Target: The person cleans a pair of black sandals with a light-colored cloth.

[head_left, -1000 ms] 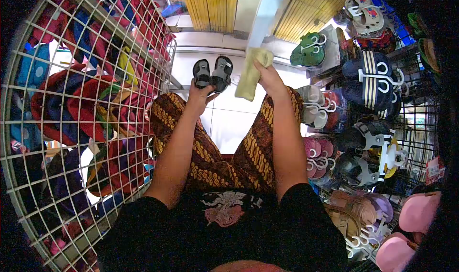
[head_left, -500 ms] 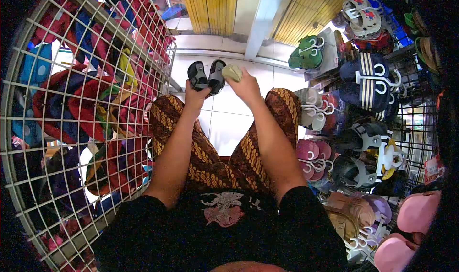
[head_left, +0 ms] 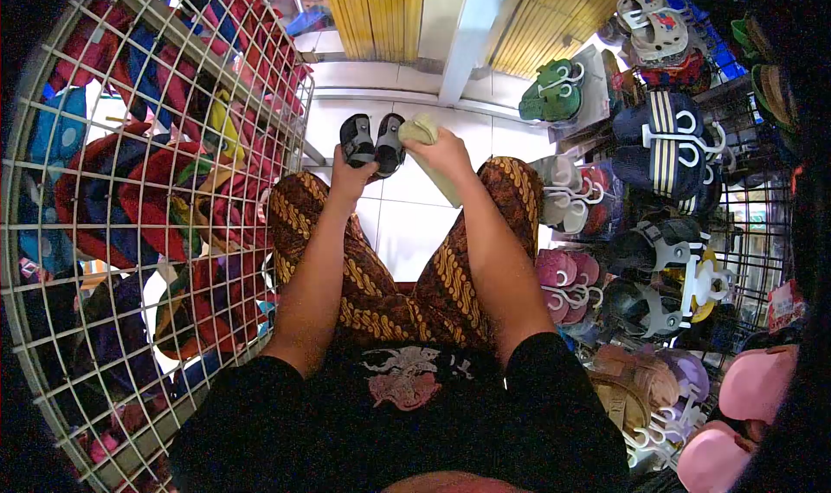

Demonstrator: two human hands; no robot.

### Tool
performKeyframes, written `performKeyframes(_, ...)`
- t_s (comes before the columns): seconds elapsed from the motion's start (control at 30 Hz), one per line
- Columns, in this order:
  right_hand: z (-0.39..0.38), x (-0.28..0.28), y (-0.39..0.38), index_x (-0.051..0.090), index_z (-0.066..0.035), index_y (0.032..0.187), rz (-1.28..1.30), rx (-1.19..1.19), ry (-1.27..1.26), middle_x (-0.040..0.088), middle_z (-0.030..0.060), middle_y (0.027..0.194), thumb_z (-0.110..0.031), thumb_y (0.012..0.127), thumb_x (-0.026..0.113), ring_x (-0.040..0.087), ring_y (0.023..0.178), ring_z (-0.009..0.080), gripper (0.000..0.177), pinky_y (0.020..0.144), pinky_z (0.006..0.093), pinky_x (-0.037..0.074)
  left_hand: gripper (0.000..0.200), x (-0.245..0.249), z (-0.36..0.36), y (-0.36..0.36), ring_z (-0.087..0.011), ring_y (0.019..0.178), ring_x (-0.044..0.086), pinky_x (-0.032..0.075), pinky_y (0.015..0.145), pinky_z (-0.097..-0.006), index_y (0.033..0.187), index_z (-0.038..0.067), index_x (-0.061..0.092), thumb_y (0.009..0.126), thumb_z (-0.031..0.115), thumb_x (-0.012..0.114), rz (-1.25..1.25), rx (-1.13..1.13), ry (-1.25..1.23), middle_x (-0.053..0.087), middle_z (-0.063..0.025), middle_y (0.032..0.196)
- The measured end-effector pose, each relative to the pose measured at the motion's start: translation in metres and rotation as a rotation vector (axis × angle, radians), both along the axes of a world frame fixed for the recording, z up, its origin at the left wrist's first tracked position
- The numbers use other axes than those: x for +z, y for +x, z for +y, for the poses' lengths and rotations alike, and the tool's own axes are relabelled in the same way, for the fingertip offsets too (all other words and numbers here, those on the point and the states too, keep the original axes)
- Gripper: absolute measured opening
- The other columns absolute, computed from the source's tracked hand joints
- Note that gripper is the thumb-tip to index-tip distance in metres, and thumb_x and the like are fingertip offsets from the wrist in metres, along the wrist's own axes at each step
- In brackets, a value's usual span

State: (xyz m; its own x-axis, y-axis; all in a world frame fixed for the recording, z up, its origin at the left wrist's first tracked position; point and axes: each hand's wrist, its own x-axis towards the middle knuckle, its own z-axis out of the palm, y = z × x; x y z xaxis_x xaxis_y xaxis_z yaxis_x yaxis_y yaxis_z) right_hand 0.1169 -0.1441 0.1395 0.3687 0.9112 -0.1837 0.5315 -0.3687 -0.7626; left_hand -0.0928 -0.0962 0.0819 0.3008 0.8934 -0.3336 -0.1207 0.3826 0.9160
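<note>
A pair of black and grey sandals (head_left: 389,145) is held up side by side over the white floor tiles. My left hand (head_left: 351,178) is closed round them at the lower end, fingers on the left sandal and thumb across toward the other. In my right hand (head_left: 443,153) is a pale yellow-green cloth (head_left: 421,129), bunched over the fingers, with a length of it hanging below the palm. The bunched part of the cloth sits right at the right edge of the right sandal.
On the left stands a white wire grid (head_left: 164,177) with colourful footwear behind it. Racks on the right carry hanging sandals, among them striped navy slides (head_left: 662,147), green clogs (head_left: 551,90) and pink slippers (head_left: 567,287). A glass door frame (head_left: 472,47) is ahead.
The cloth in my right hand has shifted shape, and a hanging length of it now shows under the palm. Both hands keep nearly the same place, with the sandals still in my left.
</note>
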Motion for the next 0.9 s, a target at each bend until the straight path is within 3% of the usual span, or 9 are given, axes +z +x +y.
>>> performKeyframes(0.1, 0.002, 0.006, 0.0, 0.066, -0.014, 0.119, 0.06, -0.131, -0.068, 0.068, 0.0194, 0.113, -0.059, 0.073, 0.072, 0.065, 0.105, 0.036, 0.065, 0.091, 0.0434, 0.051, 0.08, -0.009, 0.006, 0.001, -0.0251, 0.103, 0.06, 0.059, 0.079, -0.0359, 0.14, 0.001, 0.026, 0.074, -0.009, 0.07, 0.106, 0.005, 0.04, 0.055, -0.0153, 0.116)
performKeyframes(0.2, 0.005, -0.006, -0.002, 0.068, -0.008, 0.113, -0.105, -0.019, -0.057, 0.07, 0.0189, 0.104, -0.062, 0.069, 0.075, 0.068, 0.097, 0.0354, 0.07, 0.085, 0.0412, 0.053, 0.078, -0.004, 0.003, 0.001, -0.0251, 0.104, 0.06, 0.058, 0.079, -0.0348, 0.138, 0.0, 0.027, 0.074, -0.01, 0.07, 0.061, 0.023, 0.019, 0.054, -0.0152, 0.116)
performKeyframes(0.3, 0.009, 0.002, 0.002, 0.069, -0.008, 0.112, -0.084, -0.384, -0.052, 0.07, 0.0195, 0.104, -0.063, 0.069, 0.074, 0.067, 0.097, 0.0356, 0.07, 0.085, 0.0426, 0.052, 0.077, 0.001, 0.004, 0.001, -0.0245, 0.103, 0.06, 0.057, 0.082, -0.0338, 0.137, 0.001, 0.028, 0.073, -0.01, 0.07, 0.024, -0.035, 0.077, 0.054, -0.0144, 0.117)
performKeyframes(0.33, 0.015, -0.007, 0.01, 0.069, -0.007, 0.111, -0.054, -0.446, -0.065, 0.07, 0.0196, 0.102, -0.063, 0.07, 0.074, 0.067, 0.098, 0.0356, 0.069, 0.085, 0.0423, 0.052, 0.07, -0.001, 0.002, 0.003, -0.0246, 0.099, 0.063, 0.056, 0.081, -0.0355, 0.129, 0.003, 0.035, 0.072, -0.004, 0.075, -0.004, -0.005, 0.134, 0.058, -0.014, 0.113)
performKeyframes(0.43, 0.016, -0.011, 0.024, 0.069, -0.007, 0.111, 0.059, -0.37, 0.059, 0.07, 0.0205, 0.101, -0.062, 0.07, 0.075, 0.067, 0.097, 0.0362, 0.068, 0.083, 0.0423, 0.053, 0.065, 0.005, -0.005, 0.001, -0.0279, 0.096, 0.066, 0.054, 0.079, -0.0393, 0.12, 0.005, 0.041, 0.069, 0.006, 0.081, 0.536, -0.091, 0.441, 0.064, -0.0144, 0.105)
performKeyframes(0.47, 0.014, -0.014, 0.025, 0.068, -0.009, 0.113, 0.047, -0.369, 0.041, 0.07, 0.021, 0.102, -0.06, 0.071, 0.074, 0.067, 0.097, 0.0375, 0.066, 0.084, 0.0433, 0.053, 0.063, -0.006, -0.004, 0.0, -0.0319, 0.095, 0.067, 0.052, 0.079, -0.0419, 0.114, 0.006, 0.044, 0.066, 0.014, 0.084, 0.582, -0.073, 0.469, 0.067, -0.016, 0.099)
performKeyframes(0.53, 0.012, -0.004, 0.021, 0.066, -0.012, 0.118, 0.025, -0.363, 0.012, 0.069, 0.022, 0.103, -0.055, 0.073, 0.074, 0.066, 0.097, 0.0402, 0.062, 0.086, 0.0454, 0.052, 0.061, -0.002, -0.007, 0.0, -0.0331, 0.095, 0.067, 0.052, 0.079, -0.0414, 0.113, 0.006, 0.044, 0.067, 0.015, 0.083, 0.604, -0.071, 0.463, 0.067, -0.0164, 0.099)
performKeyframes(0.83, 0.001, 0.016, 0.007, 0.07, -0.01, 0.098, -0.468, 0.167, 0.424, 0.069, 0.0124, 0.083, -0.039, 0.074, 0.08, 0.065, 0.081, 0.0378, 0.039, 0.073, 0.0454, 0.051, 0.059, -0.005, -0.003, 0.002, -0.0325, 0.095, 0.066, 0.052, 0.08, -0.0406, 0.113, 0.006, 0.046, 0.067, 0.014, 0.083, 0.501, -0.027, 0.466, 0.067, -0.016, 0.101)
performKeyframes(0.9, -0.007, 0.011, 0.007, 0.07, -0.012, 0.099, -0.519, 0.242, 0.265, 0.069, 0.0112, 0.087, -0.038, 0.075, 0.079, 0.064, 0.086, 0.0357, 0.037, 0.074, 0.0467, 0.05, 0.059, 0.0, -0.007, 0.004, -0.0332, 0.096, 0.066, 0.052, 0.08, -0.0413, 0.113, 0.006, 0.047, 0.067, 0.014, 0.083, 0.527, -0.029, 0.435, 0.067, -0.0164, 0.102)
